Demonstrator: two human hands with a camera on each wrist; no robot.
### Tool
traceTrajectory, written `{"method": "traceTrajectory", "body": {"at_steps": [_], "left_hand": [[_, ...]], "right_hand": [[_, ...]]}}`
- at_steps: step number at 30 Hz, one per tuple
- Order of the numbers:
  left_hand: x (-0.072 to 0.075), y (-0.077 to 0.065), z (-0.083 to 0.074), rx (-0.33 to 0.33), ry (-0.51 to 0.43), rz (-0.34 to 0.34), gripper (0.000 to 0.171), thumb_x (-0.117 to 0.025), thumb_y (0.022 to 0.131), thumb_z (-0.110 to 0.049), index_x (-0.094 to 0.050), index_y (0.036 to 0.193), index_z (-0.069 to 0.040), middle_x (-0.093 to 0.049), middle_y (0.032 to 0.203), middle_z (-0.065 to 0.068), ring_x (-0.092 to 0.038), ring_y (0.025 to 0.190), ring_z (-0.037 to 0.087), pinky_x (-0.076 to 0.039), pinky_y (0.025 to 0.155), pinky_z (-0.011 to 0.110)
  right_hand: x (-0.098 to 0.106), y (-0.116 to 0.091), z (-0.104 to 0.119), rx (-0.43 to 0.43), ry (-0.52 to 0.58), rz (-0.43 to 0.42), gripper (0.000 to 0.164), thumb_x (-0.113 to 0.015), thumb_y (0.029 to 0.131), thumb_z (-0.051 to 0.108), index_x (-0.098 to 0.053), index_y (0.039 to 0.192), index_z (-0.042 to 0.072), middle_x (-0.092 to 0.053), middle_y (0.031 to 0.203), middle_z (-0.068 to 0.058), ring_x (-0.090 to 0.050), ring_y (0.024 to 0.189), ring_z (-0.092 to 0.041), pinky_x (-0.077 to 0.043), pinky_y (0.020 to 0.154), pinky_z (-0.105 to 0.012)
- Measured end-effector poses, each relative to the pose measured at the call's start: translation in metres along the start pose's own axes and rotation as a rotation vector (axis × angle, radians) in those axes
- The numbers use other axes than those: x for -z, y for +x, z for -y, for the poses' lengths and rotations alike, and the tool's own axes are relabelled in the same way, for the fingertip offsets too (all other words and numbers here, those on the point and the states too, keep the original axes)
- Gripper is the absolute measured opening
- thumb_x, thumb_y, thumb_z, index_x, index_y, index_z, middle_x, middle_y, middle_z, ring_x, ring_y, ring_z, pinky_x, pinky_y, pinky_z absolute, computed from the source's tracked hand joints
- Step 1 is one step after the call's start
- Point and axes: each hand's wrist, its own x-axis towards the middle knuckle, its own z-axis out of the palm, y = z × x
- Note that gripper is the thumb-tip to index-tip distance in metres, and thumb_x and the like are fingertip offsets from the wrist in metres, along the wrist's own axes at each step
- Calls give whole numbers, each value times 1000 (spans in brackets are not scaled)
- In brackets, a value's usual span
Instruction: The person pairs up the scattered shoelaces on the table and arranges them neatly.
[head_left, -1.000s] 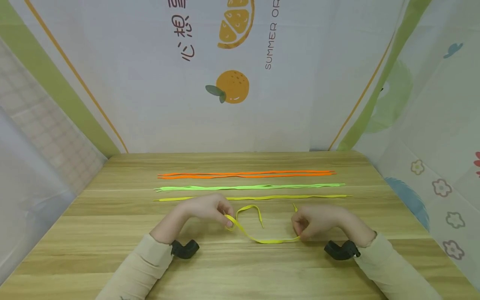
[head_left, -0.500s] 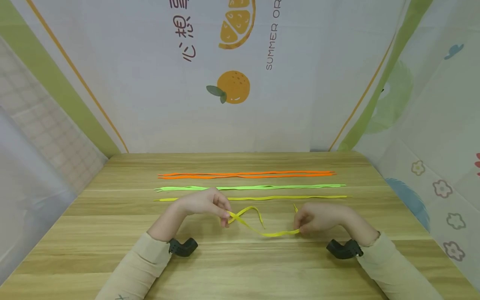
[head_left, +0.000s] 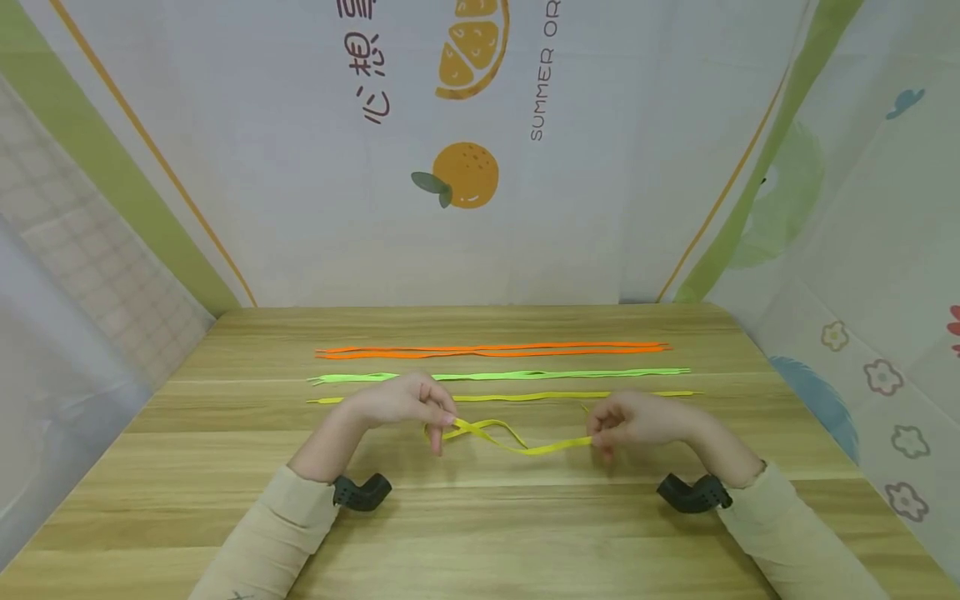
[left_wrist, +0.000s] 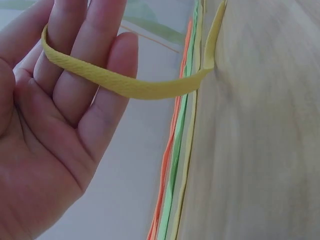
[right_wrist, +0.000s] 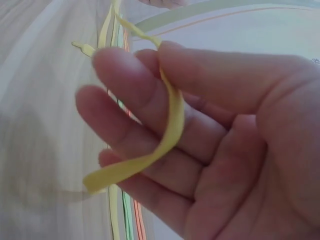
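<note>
A flat yellow shoelace sags between my two hands above the wooden table. My left hand pinches it between thumb and fingertips. From there one stretch loops behind the fingers and lies curled toward the middle. In the left wrist view the shoelace crosses in front of the fingers; the pinch itself is out of sight. My right hand pinches another part of it. In the right wrist view the thumb presses the shoelace against the index finger, and a length of it drapes across the other fingers.
Beyond the hands, a second yellow shoelace, green shoelaces and orange shoelaces lie straight in parallel rows on the table. A printed white cloth hangs behind the far edge.
Both hands have moved farther from the body, the right more clearly, drawing the sagging stretch of yellow shoelace along. The curled part by the left hand has shifted. The laid-out rows stay put.
</note>
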Motion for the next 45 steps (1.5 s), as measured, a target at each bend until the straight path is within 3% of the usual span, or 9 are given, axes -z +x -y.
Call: {"method": "traceTrajectory", "body": {"at_steps": [5,12,23,34,45], "left_hand": [[3,-4,-3,23,20,-21,21,-53,89,-6,-60,99,11,-64,65,15,-63,68,35,-45,80,42],[8,-12,-7,43,62,-43,19,-54,89,-6,-61,94,11,-65,65,12,-64,66,34,-46,77,42],[18,-21,-5,12,86,-1,15,-53,88,-2,-62,88,10,-64,61,11,-61,60,30,-48,55,35],[28,-49,2,54,47,-29,18,-53,89,-2,-57,87,15,-61,58,8,-61,59,37,-47,56,34],[39,-64,7,82,-23,-23,19,-50,90,0,-54,84,18,-51,55,24,-59,58,41,-45,75,52]], "right_hand": [[5,-2,-3,37,35,-10,20,-55,90,18,-62,86,1,-63,68,-7,-61,64,-28,-48,60,-35],[12,-8,-6,24,61,-48,20,-54,90,17,-62,91,-2,-63,67,-7,-61,63,-25,-48,61,-42],[24,-16,-10,51,116,-47,19,-53,91,12,-60,93,-6,-63,68,-9,-61,62,-29,-51,62,-40],[32,-22,-21,63,138,-58,21,-52,91,11,-57,87,-10,-61,66,-10,-57,61,-40,-50,62,-39],[38,-27,-31,113,160,-58,20,-48,92,5,-54,83,-11,-59,65,-15,-53,58,-40,-49,57,-38]]}}
